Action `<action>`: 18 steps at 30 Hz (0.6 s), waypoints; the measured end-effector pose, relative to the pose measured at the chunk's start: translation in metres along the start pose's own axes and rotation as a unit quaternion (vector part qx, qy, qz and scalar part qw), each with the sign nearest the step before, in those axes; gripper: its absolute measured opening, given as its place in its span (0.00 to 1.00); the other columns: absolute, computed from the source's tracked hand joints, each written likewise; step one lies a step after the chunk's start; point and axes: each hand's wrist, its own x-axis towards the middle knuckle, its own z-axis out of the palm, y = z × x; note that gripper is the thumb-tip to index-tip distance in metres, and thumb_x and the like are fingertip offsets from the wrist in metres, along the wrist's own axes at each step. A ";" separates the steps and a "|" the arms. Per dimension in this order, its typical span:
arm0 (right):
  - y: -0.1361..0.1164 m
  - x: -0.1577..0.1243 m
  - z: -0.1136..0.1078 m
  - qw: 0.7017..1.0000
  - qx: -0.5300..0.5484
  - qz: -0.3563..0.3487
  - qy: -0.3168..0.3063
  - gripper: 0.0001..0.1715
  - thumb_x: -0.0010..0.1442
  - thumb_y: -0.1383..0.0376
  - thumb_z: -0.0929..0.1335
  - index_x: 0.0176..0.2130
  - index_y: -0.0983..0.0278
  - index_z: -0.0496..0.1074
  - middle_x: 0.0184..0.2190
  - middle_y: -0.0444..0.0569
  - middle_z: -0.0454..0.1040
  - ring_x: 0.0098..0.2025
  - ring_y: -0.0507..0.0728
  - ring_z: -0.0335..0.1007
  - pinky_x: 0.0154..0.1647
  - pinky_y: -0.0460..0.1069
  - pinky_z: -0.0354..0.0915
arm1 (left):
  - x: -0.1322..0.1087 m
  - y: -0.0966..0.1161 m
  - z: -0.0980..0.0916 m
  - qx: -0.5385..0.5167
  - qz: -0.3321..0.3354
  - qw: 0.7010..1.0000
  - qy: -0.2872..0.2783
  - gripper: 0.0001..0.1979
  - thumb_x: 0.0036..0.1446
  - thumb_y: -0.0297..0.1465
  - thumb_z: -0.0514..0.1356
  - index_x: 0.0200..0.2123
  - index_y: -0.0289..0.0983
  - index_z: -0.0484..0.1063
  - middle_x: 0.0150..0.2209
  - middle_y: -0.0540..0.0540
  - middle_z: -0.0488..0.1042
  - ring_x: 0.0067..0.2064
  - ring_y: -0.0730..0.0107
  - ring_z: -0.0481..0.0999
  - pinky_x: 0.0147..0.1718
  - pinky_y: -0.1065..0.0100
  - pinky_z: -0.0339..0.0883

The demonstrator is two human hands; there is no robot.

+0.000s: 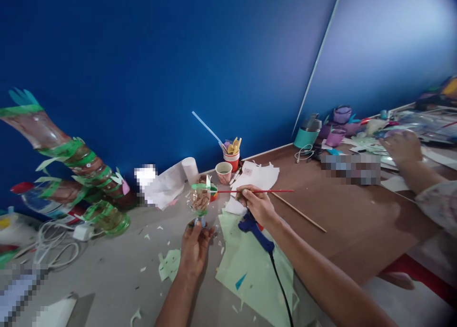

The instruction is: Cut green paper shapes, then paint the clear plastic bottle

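My left hand (196, 243) is closed round the narrow lower end of a small clear bottle piece (200, 201) painted brown with green bands. In my right hand (257, 203) is a thin red paintbrush (274, 191), pinched and held nearly level. Its tip end reaches left to the upper part of the bottle piece. Behind the piece, a small orange and green container (213, 193) is partly hidden. A blue glue gun (257, 234) lies under my right hand on pale green paper (250, 270). A patterned paper cup (223, 173) stands behind the brush.
Painted bottle sections (89, 167) rise at the left, near a white cable (60, 246). A red cup (232, 160) holds sticks and a straw. A wooden stick (300, 213) lies right. Another person's hand (403, 148) is over clutter at far right. A blue partition (160, 70) stands behind.
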 end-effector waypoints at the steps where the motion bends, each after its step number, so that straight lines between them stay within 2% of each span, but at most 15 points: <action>1: 0.001 0.000 0.000 1.000 -0.006 0.000 -0.006 0.12 0.51 0.57 0.72 0.33 0.64 0.77 0.23 0.47 0.75 0.21 0.50 0.60 0.22 0.47 0.55 | 0.000 0.000 0.000 0.000 0.003 1.000 0.002 0.18 0.35 0.35 0.74 0.24 0.35 0.68 0.22 0.55 0.73 0.20 0.81 0.68 0.37 0.62 0.75; 5: 0.002 -0.003 0.001 0.997 -0.035 0.016 -0.068 0.12 0.53 0.58 0.72 0.32 0.64 0.76 0.23 0.47 0.75 0.22 0.50 0.60 0.23 0.47 0.56 | 0.001 0.000 0.000 0.003 0.010 1.000 0.007 0.18 0.36 0.34 0.74 0.25 0.35 0.68 0.23 0.56 0.72 0.19 0.82 0.67 0.36 0.63 0.75; 10: 0.000 -0.003 0.001 0.999 -0.018 -0.011 -0.033 0.10 0.53 0.59 0.71 0.32 0.64 0.76 0.23 0.46 0.74 0.22 0.50 0.60 0.24 0.47 0.56 | 0.001 0.001 0.000 0.014 0.017 1.000 0.013 0.19 0.35 0.34 0.74 0.24 0.35 0.67 0.22 0.57 0.71 0.20 0.82 0.67 0.36 0.64 0.74; 15: 0.001 -0.004 0.004 0.996 -0.041 0.013 -0.074 0.09 0.54 0.59 0.71 0.31 0.64 0.76 0.23 0.46 0.74 0.22 0.50 0.60 0.23 0.47 0.57 | 0.000 0.001 -0.001 0.033 0.035 0.999 0.019 0.19 0.37 0.34 0.73 0.25 0.36 0.66 0.21 0.58 0.69 0.20 0.82 0.66 0.37 0.64 0.74; 18: 0.002 -0.004 0.003 0.998 -0.035 -0.006 -0.049 0.10 0.54 0.59 0.71 0.32 0.64 0.76 0.23 0.46 0.74 0.22 0.50 0.60 0.23 0.47 0.57 | 0.000 0.001 0.000 0.047 0.042 0.998 0.024 0.18 0.38 0.34 0.73 0.26 0.37 0.65 0.21 0.59 0.68 0.20 0.82 0.66 0.37 0.64 0.73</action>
